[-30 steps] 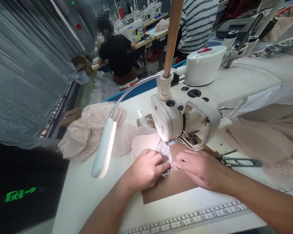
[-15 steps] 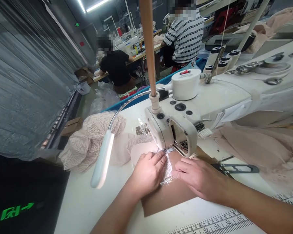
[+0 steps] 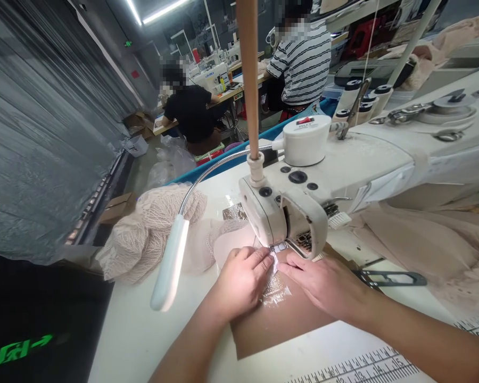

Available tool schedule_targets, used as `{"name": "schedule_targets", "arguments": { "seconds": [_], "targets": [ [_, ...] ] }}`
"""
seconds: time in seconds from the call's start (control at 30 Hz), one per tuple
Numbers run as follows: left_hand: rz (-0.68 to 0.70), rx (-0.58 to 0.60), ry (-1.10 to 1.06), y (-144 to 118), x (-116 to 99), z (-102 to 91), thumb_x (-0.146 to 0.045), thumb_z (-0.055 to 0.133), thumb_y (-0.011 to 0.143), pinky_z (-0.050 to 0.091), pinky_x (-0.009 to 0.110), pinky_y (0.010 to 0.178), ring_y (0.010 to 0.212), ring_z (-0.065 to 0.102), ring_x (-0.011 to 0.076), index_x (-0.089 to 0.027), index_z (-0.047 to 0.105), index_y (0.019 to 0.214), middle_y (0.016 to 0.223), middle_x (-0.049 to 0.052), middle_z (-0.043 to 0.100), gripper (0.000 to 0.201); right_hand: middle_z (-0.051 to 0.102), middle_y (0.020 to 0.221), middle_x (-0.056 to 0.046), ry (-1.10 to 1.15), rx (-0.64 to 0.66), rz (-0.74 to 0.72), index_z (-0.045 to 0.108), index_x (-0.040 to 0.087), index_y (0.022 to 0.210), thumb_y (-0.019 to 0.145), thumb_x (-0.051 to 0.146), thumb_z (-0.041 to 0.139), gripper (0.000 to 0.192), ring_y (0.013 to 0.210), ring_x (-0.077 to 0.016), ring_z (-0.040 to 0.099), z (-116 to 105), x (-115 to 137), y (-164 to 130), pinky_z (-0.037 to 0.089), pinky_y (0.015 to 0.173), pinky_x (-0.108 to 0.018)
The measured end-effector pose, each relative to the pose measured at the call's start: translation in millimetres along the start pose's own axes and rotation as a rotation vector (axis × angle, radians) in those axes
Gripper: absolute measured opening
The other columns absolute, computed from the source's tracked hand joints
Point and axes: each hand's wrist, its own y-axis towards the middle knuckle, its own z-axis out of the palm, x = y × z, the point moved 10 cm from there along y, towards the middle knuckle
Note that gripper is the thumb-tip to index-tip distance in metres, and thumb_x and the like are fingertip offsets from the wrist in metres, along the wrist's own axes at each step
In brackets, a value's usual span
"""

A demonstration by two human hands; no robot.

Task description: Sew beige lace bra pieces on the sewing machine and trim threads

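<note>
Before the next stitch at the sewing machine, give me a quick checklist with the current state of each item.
1. Left hand flat on the small white lace piece: ok.
2. Right hand fingertips pressing the lace near the presser foot: ok.
3. Fingers apart from the needle: cannot tell, they are very close.
4. White gooseneck lamp lights the work area: ok.
5. Brown board lies under the lace: ok.
6. Black snips lie apart from both hands: ok.
</note>
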Motion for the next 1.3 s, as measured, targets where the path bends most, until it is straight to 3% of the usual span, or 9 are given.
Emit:
{"name": "schedule_targets", "arguments": {
  "seconds": [0.27,0.57,0.77,0.9,1.03,1.17,1.3],
  "targets": [
    [-0.024,-0.022,-0.018,2,8,-0.2,-0.016,0.046,0.089,0.041,0.040,0.082,0.099,0.050,0.0261,-0.019,0.055,0.121,0.126,0.009,0.058,0.033,0.065,0.087,-0.005,-0.115,-0.003,0.112,0.068,0.018,0.097,0.071,-0.002,0.044,0.041,0.069,-0.0180,0.052,-1,-6,10,0.035,0.058,-0.029],
    [-0.071,-0.046,0.018,3,12,-5.7,-0.019,0.043,0.090,0.042,0.040,0.078,0.096,0.051,0.0259,-0.018,0.055,0.121,0.114,0.012,0.062,0.033,0.064,0.085,-0.005,0.013,0.026,0.095,0.068,0.019,0.102,0.073,0.000,0.042,0.043,0.073,-0.0186,0.055,0,-9,9,0.040,0.062,-0.029],
    [-0.128,-0.049,0.100,1,16,-8.8,-0.024,0.042,0.092,0.044,0.043,0.081,0.104,0.050,0.0284,-0.018,0.053,0.124,0.119,0.013,0.059,0.034,0.066,0.090,-0.006,0.057,0.038,0.111,0.066,0.020,0.107,0.076,0.001,0.041,0.044,0.077,-0.0186,0.057,2,-12,6,0.041,0.065,-0.029],
    [-0.237,0.052,0.092,-8,15,-15.8,-0.035,0.045,0.092,0.050,0.043,0.078,0.104,0.050,0.0305,-0.014,0.052,0.125,0.125,0.015,0.056,0.040,0.067,0.088,-0.006,0.013,-0.004,0.123,0.067,0.022,0.107,0.078,0.005,0.043,0.042,0.077,-0.0201,0.057,-6,-14,4,0.039,0.064,-0.029],
    [-0.240,0.193,-0.050,-17,-3,-18.7,-0.032,0.047,0.091,0.053,0.039,0.080,0.091,0.056,0.0249,-0.015,0.056,0.118,0.114,0.012,0.062,0.034,0.066,0.081,-0.007,-0.037,-0.047,0.134,0.069,0.021,0.097,0.079,0.003,0.041,0.038,0.074,-0.0206,0.057,-14,-17,3,0.038,0.064,-0.030],
    [-0.205,0.095,-0.083,-13,-12,-24.2,-0.026,0.046,0.091,0.053,0.038,0.078,0.089,0.057,0.0247,-0.015,0.061,0.107,0.101,0.010,0.064,0.025,0.065,0.078,-0.007,-0.040,-0.035,0.115,0.068,0.019,0.096,0.077,0.000,0.040,0.039,0.075,-0.0213,0.057,-11,-17,2,0.038,0.067,-0.031],
    [-0.129,0.012,-0.108,-6,-19,-18.3,-0.023,0.047,0.090,0.052,0.038,0.081,0.092,0.055,0.0236,-0.015,0.058,0.113,0.110,0.010,0.061,0.027,0.065,0.080,-0.007,-0.018,-0.038,0.115,0.068,0.020,0.098,0.079,0.002,0.040,0.038,0.077,-0.0212,0.056,-14,-16,3,0.038,0.070,-0.032]
  ]
}}
